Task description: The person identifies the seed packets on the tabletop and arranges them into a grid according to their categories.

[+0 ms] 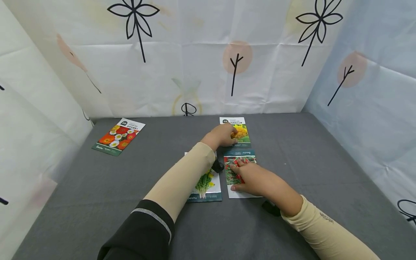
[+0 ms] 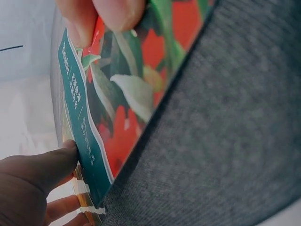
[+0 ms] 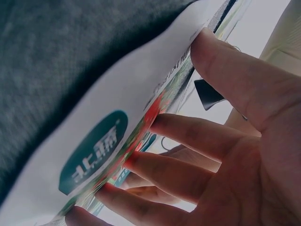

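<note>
My left hand [image 1: 222,135] rests on a seed packet with yellow flowers [image 1: 242,133] at the table's back. In the left wrist view, its thumb [image 2: 59,162] touches near the teal end of the red-and-green seed packet [image 2: 124,122], and its fingers lie lower on the yellow-flower packet. My right hand [image 1: 258,178] presses spread fingertips on that red-and-green packet, which lies just in front of the yellow-flower one. In the right wrist view, the fingers [image 3: 169,174] are nearly straight along the packet's face, the thumb near its white end. The left forearm partly hides a leafy-greens packet [image 1: 204,187].
A packet with red, orange and white flowers [image 1: 118,137] lies slanted at the back left. Grey cloth [image 1: 312,159] covers the table. White printed sheets [image 1: 195,65] stand behind and at both sides. A black wrist device [image 1: 217,165] sits under the left wrist.
</note>
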### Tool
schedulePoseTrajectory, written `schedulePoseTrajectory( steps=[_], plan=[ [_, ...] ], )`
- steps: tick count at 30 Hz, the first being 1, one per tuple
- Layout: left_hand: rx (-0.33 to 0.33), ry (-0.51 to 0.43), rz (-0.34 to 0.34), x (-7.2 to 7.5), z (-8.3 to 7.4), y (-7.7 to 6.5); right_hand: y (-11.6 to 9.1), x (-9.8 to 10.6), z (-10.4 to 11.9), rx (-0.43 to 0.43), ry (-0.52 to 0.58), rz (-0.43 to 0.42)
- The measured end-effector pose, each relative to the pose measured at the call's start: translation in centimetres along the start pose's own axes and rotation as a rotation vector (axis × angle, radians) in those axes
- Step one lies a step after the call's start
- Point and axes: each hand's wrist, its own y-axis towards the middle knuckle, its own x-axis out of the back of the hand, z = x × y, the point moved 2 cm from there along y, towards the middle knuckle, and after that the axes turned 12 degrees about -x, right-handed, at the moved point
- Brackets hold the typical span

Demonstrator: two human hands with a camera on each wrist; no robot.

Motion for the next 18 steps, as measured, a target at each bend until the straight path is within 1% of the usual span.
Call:
schedulePoseTrajectory(
  steps=[4, 9, 18],
  plan=[
    [-0.014, -0.008, 0.004, 0.03, -0.04, 0.09, -0.01, 0.06, -0.11, 0.001, 0.002, 0.001],
    [-0.032, -0.029, -0.007, -0.01, 0.02, 0.11, -0.02, 0.03, -0.12, 0.002, -0.001, -0.005],
    [-0.033, -0.051, -0.03, -0.14, 0.14, 0.02, 0.02, 0.04, -0.12, -0.009, 0.003, -0.002]
  ],
)
